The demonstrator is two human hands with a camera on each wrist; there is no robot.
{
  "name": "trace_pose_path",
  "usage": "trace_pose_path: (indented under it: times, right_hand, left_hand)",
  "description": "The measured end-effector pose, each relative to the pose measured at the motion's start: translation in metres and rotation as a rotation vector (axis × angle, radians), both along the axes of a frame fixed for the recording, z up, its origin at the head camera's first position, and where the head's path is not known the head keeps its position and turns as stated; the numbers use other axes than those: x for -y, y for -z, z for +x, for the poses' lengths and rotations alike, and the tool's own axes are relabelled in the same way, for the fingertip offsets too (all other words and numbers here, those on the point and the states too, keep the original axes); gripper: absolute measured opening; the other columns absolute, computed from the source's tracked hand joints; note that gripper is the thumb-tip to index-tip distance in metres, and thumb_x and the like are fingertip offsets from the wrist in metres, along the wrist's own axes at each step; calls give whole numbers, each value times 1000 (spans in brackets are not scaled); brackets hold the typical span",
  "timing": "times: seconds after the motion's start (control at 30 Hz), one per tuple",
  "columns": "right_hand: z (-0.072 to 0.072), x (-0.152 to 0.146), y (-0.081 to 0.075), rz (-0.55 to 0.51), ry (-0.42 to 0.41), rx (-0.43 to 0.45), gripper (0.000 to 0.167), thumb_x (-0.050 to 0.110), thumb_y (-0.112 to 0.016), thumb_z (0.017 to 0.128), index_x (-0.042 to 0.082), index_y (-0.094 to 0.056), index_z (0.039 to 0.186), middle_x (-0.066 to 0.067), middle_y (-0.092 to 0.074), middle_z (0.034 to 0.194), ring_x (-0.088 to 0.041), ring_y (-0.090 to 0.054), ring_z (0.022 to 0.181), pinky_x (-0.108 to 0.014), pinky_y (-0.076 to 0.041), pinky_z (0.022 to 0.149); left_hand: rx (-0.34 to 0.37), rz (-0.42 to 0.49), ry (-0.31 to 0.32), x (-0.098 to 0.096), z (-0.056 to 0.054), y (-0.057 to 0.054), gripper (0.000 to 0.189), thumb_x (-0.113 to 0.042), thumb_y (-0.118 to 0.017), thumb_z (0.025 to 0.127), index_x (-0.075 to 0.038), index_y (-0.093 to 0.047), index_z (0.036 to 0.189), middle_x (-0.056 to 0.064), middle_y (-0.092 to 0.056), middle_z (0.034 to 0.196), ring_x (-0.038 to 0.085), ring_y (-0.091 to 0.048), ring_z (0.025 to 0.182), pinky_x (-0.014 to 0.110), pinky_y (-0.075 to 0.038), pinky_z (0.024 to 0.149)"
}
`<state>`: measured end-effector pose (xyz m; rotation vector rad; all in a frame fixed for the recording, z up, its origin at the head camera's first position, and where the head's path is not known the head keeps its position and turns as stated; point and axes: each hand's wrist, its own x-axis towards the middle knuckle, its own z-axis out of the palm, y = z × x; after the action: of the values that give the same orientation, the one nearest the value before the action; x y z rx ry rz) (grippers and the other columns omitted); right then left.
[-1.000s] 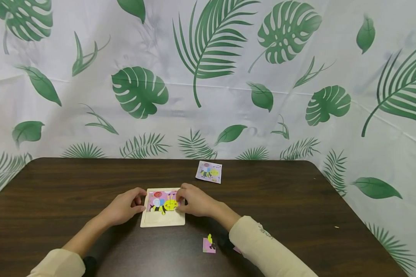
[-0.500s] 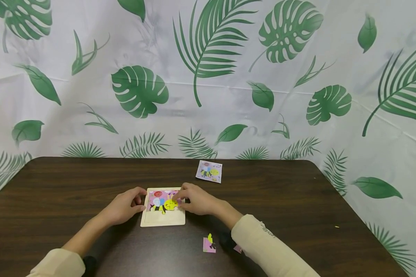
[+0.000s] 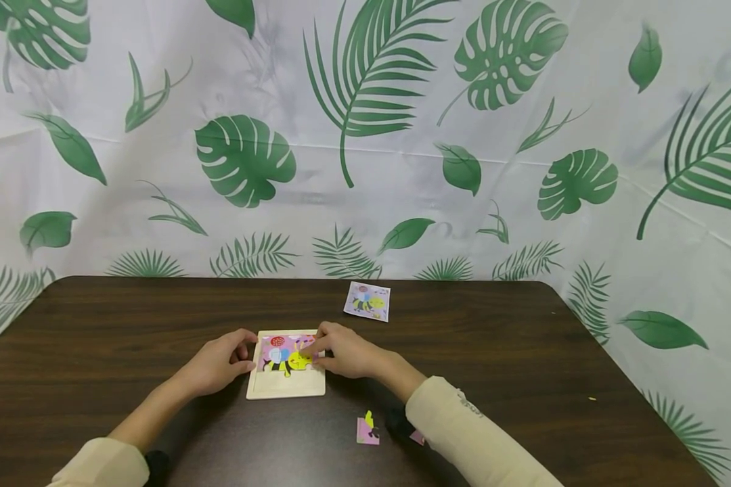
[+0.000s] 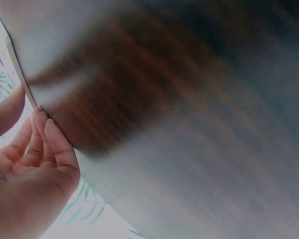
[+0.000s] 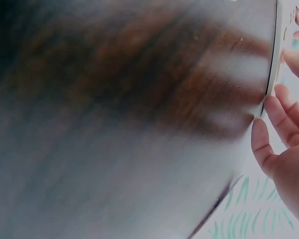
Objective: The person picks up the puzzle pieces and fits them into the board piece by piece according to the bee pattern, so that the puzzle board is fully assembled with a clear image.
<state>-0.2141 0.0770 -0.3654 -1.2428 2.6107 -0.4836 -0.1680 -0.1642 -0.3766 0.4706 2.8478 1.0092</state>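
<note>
A wooden puzzle board [image 3: 283,385] lies on the table, its upper part filled with pieces forming a yellow-and-black bee on pink and its lower strip bare. My left hand [image 3: 219,362] holds the board's left edge, thumb and fingertips against the rim, as the left wrist view also shows. From the right, my right hand [image 3: 347,352] reaches over the board. Its index finger presses on the pieces around the bee's yellow head [image 3: 298,360], partly hiding them. In the right wrist view its other fingertips [image 5: 276,107] lie along the board's right edge.
A loose pink puzzle piece [image 3: 368,431] with yellow and black lies near my right forearm. Another pink piece [image 3: 417,437] is partly hidden by the sleeve. Behind the board lies a bee picture card [image 3: 367,302]. A leaf-patterned cloth [image 3: 365,169] hangs beyond the table.
My right index finger has moved left from the board's right side onto the bee's head. The left hand and the board have stayed in place.
</note>
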Motion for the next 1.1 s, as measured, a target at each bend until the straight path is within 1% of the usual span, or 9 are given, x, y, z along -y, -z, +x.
trace_pose_path:
  times: [0.17, 0.4, 0.67, 0.77, 0.9, 1.1]
  right_hand:
    - [-1, 1, 0, 17, -18, -26, 27, 15, -64, 86, 13, -66, 113, -4, -51, 95, -11, -43, 78, -19, -34, 67]
    - [-1, 2, 0, 43, -7, -40, 27, 16, -65, 85, 15, -67, 112, -2, -52, 96, -9, -44, 80, -20, -32, 66]
    - [-4, -3, 5, -33, -19, 41, 29, 17, -65, 85, 12, -66, 113, -2, -50, 94, -11, -42, 80, -19, -33, 68]
    - [-4, -3, 5, -51, -32, 48, 29, 17, -66, 85, 10, -66, 113, -3, -49, 93, -13, -43, 79, -19, -33, 67]
    - [-4, -3, 5, -62, -28, 52, 29, 16, -66, 84, 9, -66, 112, -3, -49, 93, -15, -42, 79, -20, -32, 67]
    - [-5, -1, 6, -69, 9, 49, 28, 16, -69, 82, 11, -68, 109, -1, -49, 90, -10, -40, 75, -19, -32, 64]
  left_hand:
    - [1, -3, -4, 0, -1, 0, 34, -8, -67, 81, 3, -51, 110, 3, -45, 79, 16, -42, 67, 31, -35, 59]
    - [-5, -7, -5, 1, -1, 1, 35, -8, -68, 81, 3, -51, 109, 2, -46, 79, 16, -42, 67, 32, -35, 59]
    - [-1, -5, -4, 0, -1, 3, 35, -8, -68, 81, 3, -51, 110, 3, -46, 79, 16, -41, 66, 31, -35, 59]
    - [2, -6, -7, 0, -1, 3, 35, -8, -67, 81, 3, -52, 110, 2, -46, 79, 16, -41, 66, 31, -35, 59]
    - [6, -4, -9, -1, -1, 3, 35, -8, -67, 81, 3, -51, 110, 2, -46, 79, 16, -41, 66, 31, -35, 59]
    - [5, -6, -11, -1, -1, 2, 34, -7, -67, 81, 3, -52, 110, 3, -45, 79, 16, -42, 67, 31, -35, 59]
